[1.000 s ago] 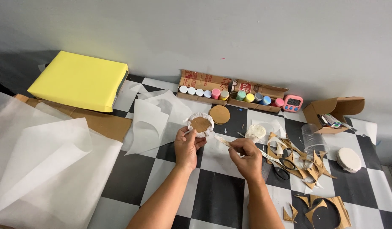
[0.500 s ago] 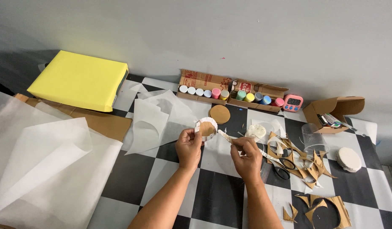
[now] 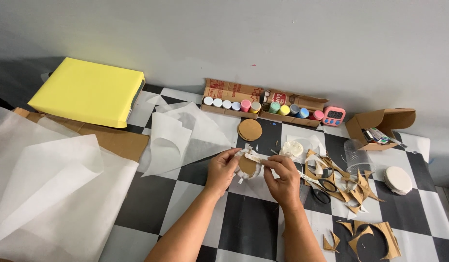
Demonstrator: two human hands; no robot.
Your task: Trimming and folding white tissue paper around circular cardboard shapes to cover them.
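1. We see the left hand (image 3: 223, 167) curled around the left edge of a small cardboard disc (image 3: 247, 165), its fingers pinching the rim where white paper tabs stick out.
2. The right hand (image 3: 281, 174) comes in from the other side, its thumb and forefinger pressed together on a strip of white paper (image 3: 256, 157) that lies across the top of the disc.
3. The disc is held just above the black-and-white checkered table (image 3: 244, 223), near the middle, between the two hands.
4. Just behind the hands lies a stack of plain cardboard circles (image 3: 249, 129), and behind that a long cardboard box (image 3: 234, 92) with a row of small paint pots (image 3: 253, 106) in white, pink, yellow, green and blue.
5. A small pink timer (image 3: 334, 116) stands at the right end of that row.
6. To the right of the right hand we see scissors (image 3: 320, 191) among a heap of cardboard scraps (image 3: 353, 182), a clear plastic cup (image 3: 356, 155), and a white paper-covered disc (image 3: 397, 179) lying well apart.
7. An open cardboard box (image 3: 380, 123) sits at the far right.
8. To the left lie sheets of white translucent paper (image 3: 49, 194) and a yellow package (image 3: 88, 92).
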